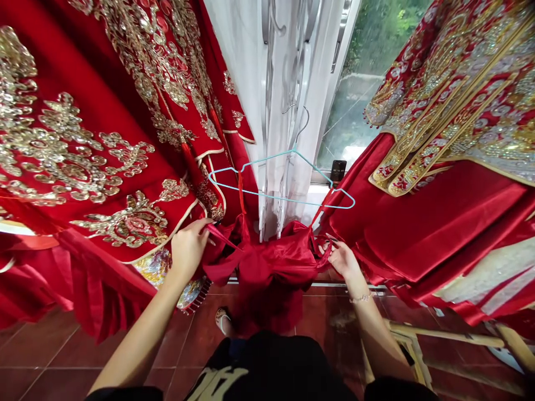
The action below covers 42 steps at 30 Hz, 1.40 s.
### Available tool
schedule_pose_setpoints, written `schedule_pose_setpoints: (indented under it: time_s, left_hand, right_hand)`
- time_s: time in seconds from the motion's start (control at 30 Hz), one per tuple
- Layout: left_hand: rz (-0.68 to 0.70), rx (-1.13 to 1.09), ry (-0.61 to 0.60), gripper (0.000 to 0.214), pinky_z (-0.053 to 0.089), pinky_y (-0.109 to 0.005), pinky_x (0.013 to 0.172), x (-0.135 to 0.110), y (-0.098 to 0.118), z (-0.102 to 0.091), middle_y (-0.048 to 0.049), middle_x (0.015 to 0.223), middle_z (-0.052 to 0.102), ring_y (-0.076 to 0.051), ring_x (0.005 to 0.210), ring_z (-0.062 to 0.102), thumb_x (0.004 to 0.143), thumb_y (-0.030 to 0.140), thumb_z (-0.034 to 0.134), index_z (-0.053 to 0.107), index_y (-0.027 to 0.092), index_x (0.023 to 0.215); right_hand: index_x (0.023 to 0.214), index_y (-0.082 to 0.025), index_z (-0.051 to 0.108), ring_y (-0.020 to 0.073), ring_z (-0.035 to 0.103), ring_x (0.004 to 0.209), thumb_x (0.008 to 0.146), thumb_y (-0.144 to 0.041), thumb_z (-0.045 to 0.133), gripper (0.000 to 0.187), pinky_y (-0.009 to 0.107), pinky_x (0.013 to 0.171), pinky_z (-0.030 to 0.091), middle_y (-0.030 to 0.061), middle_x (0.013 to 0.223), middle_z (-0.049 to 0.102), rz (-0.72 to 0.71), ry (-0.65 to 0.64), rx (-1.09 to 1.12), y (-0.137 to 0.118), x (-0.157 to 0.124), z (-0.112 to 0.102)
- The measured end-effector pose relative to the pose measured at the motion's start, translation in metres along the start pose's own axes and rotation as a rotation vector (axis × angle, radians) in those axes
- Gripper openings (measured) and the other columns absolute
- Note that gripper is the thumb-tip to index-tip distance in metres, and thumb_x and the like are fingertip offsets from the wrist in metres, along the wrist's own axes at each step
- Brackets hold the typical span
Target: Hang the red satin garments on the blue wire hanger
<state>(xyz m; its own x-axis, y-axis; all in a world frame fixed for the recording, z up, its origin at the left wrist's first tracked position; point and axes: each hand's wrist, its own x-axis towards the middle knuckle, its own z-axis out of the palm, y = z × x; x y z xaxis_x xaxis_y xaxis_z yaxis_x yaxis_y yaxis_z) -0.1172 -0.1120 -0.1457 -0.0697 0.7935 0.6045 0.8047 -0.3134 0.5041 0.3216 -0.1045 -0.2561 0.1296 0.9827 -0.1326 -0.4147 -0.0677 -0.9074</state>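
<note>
A plain red satin garment (267,267) hangs bunched between my two hands, below a light blue wire hanger (284,181) that hangs in front of a white curtain. My left hand (190,248) is closed on the garment's left edge, pinching a thin red strap. My right hand (340,257) is closed on the garment's right edge, where a red loop runs up to the hanger's right end.
Red robes with gold embroidery hang at the left (104,139) and right (451,111). A white curtain (280,83) and a window (363,67) stand ahead. A small black device (337,169) sits on the sill. Wooden furniture legs (418,340) stand on the red tiled floor at lower right.
</note>
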Motion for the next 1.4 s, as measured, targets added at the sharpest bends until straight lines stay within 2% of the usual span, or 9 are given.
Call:
schedule_pose_setpoints:
  time_s: [0.13,0.27,0.4,0.53,0.67,0.83,1.0,1.23,1.4]
  left_hand:
    - [-0.134,-0.326,0.117,0.017,0.061,-0.035,0.081,-0.002,-0.003,0.004,-0.0044,0.087,0.078,-0.022,0.08,0.074,0.084,0.031,0.061,0.074,0.021,0.089]
    - [-0.105,-0.486,0.244,0.016,0.058,-0.042,0.099,0.019,-0.01,0.004,-0.0083,0.097,0.078,-0.026,0.101,0.073,0.081,0.034,0.067,0.072,0.018,0.081]
    - [0.02,-0.488,0.266,0.02,0.056,-0.041,0.103,0.054,-0.011,0.0,-0.0092,0.113,0.074,-0.024,0.111,0.07,0.082,0.033,0.069,0.072,0.018,0.095]
    - [0.075,-0.447,0.223,0.021,0.053,-0.039,0.108,0.09,-0.005,-0.003,-0.0093,0.122,0.071,-0.023,0.12,0.065,0.085,0.028,0.063,0.07,0.018,0.102]
    - [0.071,-0.408,0.123,0.021,0.051,-0.04,0.108,0.12,-0.001,-0.001,-0.0081,0.118,0.074,-0.022,0.117,0.066,0.085,0.023,0.058,0.071,0.018,0.102]
    - [0.207,-0.546,-0.194,0.026,0.053,-0.043,0.105,0.149,0.012,0.007,-0.0125,0.112,0.075,-0.024,0.109,0.07,0.083,0.025,0.063,0.07,0.014,0.105]
    - [0.354,-0.537,-0.432,0.03,0.054,-0.042,0.101,0.166,0.039,0.016,-0.0152,0.112,0.074,-0.024,0.105,0.07,0.087,0.027,0.06,0.069,0.011,0.11]
    - [0.392,-0.3,-0.546,0.029,0.053,-0.04,0.098,0.182,0.048,0.033,-0.0101,0.105,0.075,-0.024,0.1,0.07,0.089,0.026,0.056,0.069,0.012,0.11]
    - [0.435,0.013,-0.487,0.05,0.047,-0.045,0.108,0.164,0.032,0.014,-0.0143,0.13,0.065,-0.031,0.122,0.061,0.082,0.027,0.066,0.061,0.015,0.13]
  right_hand:
    - [0.11,-0.027,0.065,0.0245,0.074,0.105,0.071,-0.027,0.067,0.039,0.054,0.108,0.051,0.0061,0.105,0.078,-0.176,0.073,0.25,0.01,-0.016,0.007]
    - [0.119,-0.028,0.059,0.0263,0.064,0.128,0.073,-0.024,0.068,0.048,0.058,0.118,0.039,0.0078,0.132,0.069,-0.498,0.162,0.081,0.006,-0.014,0.014]
    - [0.146,-0.031,0.038,0.0281,0.054,0.139,0.069,-0.031,0.079,0.087,0.053,0.119,0.039,0.0125,0.152,0.053,-0.645,0.146,-0.187,-0.027,0.005,0.015]
    - [0.159,-0.038,0.009,0.0241,0.061,0.132,0.069,-0.034,0.083,0.116,0.044,0.109,0.052,0.0103,0.147,0.059,-0.707,0.041,-0.357,-0.079,0.025,0.025]
    - [0.158,-0.039,0.017,0.0201,0.069,0.116,0.064,-0.039,0.087,0.117,0.036,0.096,0.06,0.0087,0.154,0.051,-0.812,-0.011,-0.414,-0.122,0.04,0.04]
    - [0.156,-0.043,0.025,0.0217,0.07,0.117,0.058,-0.036,0.092,0.119,0.034,0.09,0.062,0.0049,0.162,0.04,-0.795,-0.145,-0.442,-0.161,0.044,0.048]
    - [0.159,-0.032,0.025,0.0232,0.074,0.106,0.053,-0.03,0.095,0.128,0.035,0.085,0.064,0.0122,0.145,0.059,-0.677,-0.304,-0.495,-0.189,0.043,0.063]
    - [0.152,-0.023,0.045,0.0213,0.073,0.09,0.064,-0.031,0.088,0.098,0.039,0.087,0.061,0.0068,0.108,0.075,-0.557,-0.442,-0.791,-0.201,0.05,0.077]
    - [0.133,-0.024,0.064,0.0248,0.069,0.104,0.079,-0.035,0.073,0.056,0.048,0.109,0.049,0.0066,0.112,0.075,-0.639,-0.384,-1.107,-0.206,0.037,0.044]
